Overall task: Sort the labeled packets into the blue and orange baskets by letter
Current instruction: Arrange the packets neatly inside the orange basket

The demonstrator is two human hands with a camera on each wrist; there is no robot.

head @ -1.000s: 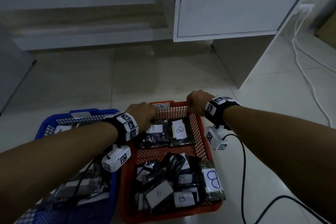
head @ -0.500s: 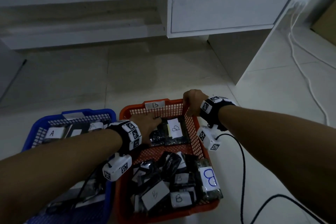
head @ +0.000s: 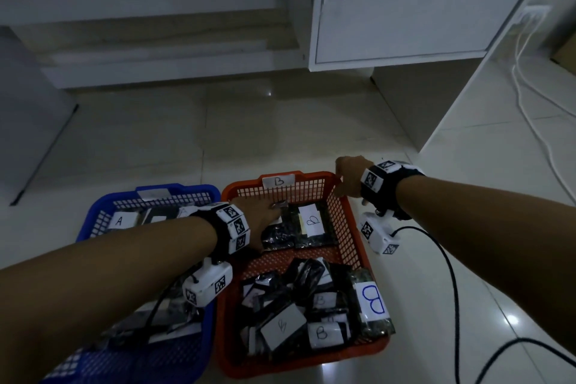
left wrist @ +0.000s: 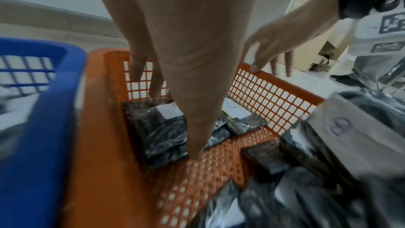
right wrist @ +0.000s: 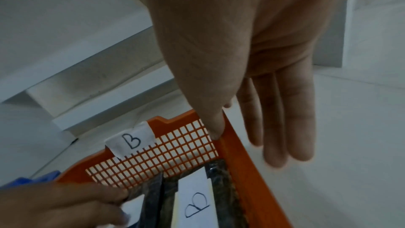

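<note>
Your left hand [head: 260, 221] lies with straight fingers [left wrist: 156, 82] on a dark packet [left wrist: 157, 131] at the far end of the orange basket [head: 344, 218]. Your right hand [head: 350, 176] rests its thumb on that basket's far right corner, fingers [right wrist: 282, 119] straight and pressed together. The blue basket [head: 93, 218] sits just beside it on the floor.

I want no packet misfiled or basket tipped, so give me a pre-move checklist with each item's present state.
1. Orange plastic mesh basket tagged with a white paper B tag: ok.
2. Left hand on the dark plastic packet at the basket's far end: ok, straight fingers press it.
3. That packet's letter: cannot tell, the hand covers its white label.
4. Neighbouring dark packet with the white B label lies in the orange basket: ok.
5. Right hand steadies the basket: ok, thumb on the far right corner of the rim, fingers straight outside.
6. Blue plastic mesh basket holds an A-labelled packet: ok; its own tag is unreadable.
</note>
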